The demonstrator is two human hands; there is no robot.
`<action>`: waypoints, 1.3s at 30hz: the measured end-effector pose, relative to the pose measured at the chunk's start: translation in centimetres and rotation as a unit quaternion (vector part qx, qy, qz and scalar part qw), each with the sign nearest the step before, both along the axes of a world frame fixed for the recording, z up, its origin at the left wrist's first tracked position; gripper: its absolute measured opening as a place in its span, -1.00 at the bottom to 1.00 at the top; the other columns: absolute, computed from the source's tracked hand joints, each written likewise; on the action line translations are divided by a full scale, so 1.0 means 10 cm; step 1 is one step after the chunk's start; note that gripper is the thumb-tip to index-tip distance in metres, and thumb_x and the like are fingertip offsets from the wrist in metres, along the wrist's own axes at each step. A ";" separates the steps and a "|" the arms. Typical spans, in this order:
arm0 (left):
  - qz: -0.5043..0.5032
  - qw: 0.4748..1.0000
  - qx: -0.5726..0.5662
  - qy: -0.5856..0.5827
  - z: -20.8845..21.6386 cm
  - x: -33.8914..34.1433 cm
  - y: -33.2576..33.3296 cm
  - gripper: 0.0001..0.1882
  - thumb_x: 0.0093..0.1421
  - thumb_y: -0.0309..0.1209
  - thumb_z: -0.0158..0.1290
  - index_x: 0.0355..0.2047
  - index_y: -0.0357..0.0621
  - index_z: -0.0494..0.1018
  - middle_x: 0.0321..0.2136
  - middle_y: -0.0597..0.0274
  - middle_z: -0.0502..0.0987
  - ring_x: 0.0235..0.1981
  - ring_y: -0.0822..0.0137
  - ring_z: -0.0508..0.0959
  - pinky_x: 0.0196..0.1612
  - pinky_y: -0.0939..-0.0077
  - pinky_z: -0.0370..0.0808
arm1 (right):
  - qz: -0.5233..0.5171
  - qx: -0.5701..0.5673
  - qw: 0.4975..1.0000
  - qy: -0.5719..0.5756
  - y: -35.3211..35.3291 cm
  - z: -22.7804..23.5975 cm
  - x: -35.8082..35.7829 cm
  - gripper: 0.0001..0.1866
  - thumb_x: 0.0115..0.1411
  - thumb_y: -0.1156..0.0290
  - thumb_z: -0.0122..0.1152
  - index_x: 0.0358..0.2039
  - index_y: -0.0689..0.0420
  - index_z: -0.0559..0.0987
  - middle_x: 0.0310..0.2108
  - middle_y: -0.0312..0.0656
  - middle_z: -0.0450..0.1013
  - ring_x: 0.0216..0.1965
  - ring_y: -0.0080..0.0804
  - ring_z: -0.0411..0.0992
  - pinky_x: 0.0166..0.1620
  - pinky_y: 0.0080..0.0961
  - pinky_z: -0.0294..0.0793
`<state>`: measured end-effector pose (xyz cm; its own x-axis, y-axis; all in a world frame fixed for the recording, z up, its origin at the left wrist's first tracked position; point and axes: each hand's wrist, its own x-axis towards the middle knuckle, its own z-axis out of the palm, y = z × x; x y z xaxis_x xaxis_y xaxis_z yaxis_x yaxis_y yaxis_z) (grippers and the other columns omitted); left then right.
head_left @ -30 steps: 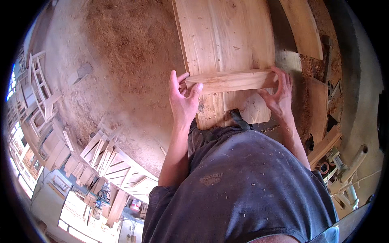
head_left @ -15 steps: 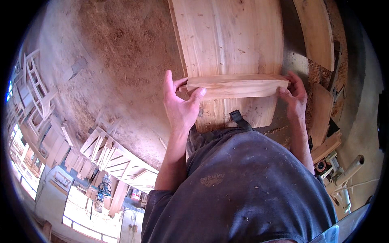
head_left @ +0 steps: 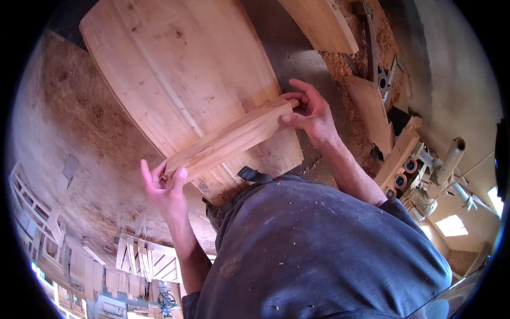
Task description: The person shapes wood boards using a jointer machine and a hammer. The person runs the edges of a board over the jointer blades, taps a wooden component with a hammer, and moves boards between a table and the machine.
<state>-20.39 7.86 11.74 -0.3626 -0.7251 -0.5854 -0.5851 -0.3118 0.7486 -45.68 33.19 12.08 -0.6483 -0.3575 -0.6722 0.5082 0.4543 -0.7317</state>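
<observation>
A short, thick wooden board (head_left: 228, 142) spans the space between my two hands, held above a wide wooden panel (head_left: 175, 64). At its left end, my left hand (head_left: 166, 190) pinches it with the thumb on the near face. The right end is gripped by my right hand (head_left: 312, 116), thumb on the near face and fingers behind, some hidden by the wood. A small tab juts out from that end. The panel's near end lies just in front of my body, beside a black strap (head_left: 255, 174) at my waist.
Curved wooden pieces (head_left: 321, 24) lie at the far right among wood shavings. Nearer on the right are another board (head_left: 372, 114) and some pipes (head_left: 450, 159). Stacked wood strips (head_left: 143, 258) and frames stand at the lower left. Sawdust covers the floor on the left.
My view has turned, so the panel now slants up to the left. The board has gone from level to tilted, its right end higher in view; both hands keep their hold.
</observation>
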 end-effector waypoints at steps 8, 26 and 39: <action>0.057 0.998 0.018 0.008 0.13 -0.11 0.07 0.10 0.01 -0.59 0.38 0.45 -0.45 -0.07 -0.02 -0.05 0.57 -0.01 0.23 0.57 0.10 0.38 0.51 | -0.026 -0.023 0.999 0.002 -0.08 0.00 -0.04 -0.03 -0.03 0.48 0.61 0.36 0.22 0.26 0.06 -0.07 0.51 0.03 -0.41 0.49 0.12 -0.47 0.50; 0.052 0.997 0.053 0.015 0.08 -0.07 -0.11 0.01 -0.04 -0.57 0.36 0.39 -0.52 0.09 0.05 -0.09 0.54 0.06 0.21 0.56 0.11 0.35 0.53 | 0.047 0.065 0.995 0.058 -0.18 0.01 -0.14 -0.09 -0.10 0.47 0.56 0.29 0.20 0.33 -0.01 -0.11 0.57 -0.05 -0.39 0.51 0.06 -0.42 0.49; 0.097 0.994 -0.016 0.051 0.07 -0.16 0.05 0.05 -0.01 -0.46 0.44 0.38 -0.54 0.07 -0.04 0.00 0.60 -0.03 0.30 0.57 0.10 0.36 0.48 | 0.017 0.035 0.999 0.004 -0.07 0.00 -0.20 -0.05 -0.04 0.46 0.49 0.37 0.25 0.25 0.10 -0.05 0.49 0.11 -0.27 0.44 0.17 -0.34 0.47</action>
<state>-21.98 8.33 12.42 -0.2709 -0.8045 -0.5286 -0.4368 -0.3867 0.8122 -47.66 32.48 12.07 -0.6416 -0.3326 -0.6912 0.4860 0.5210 -0.7017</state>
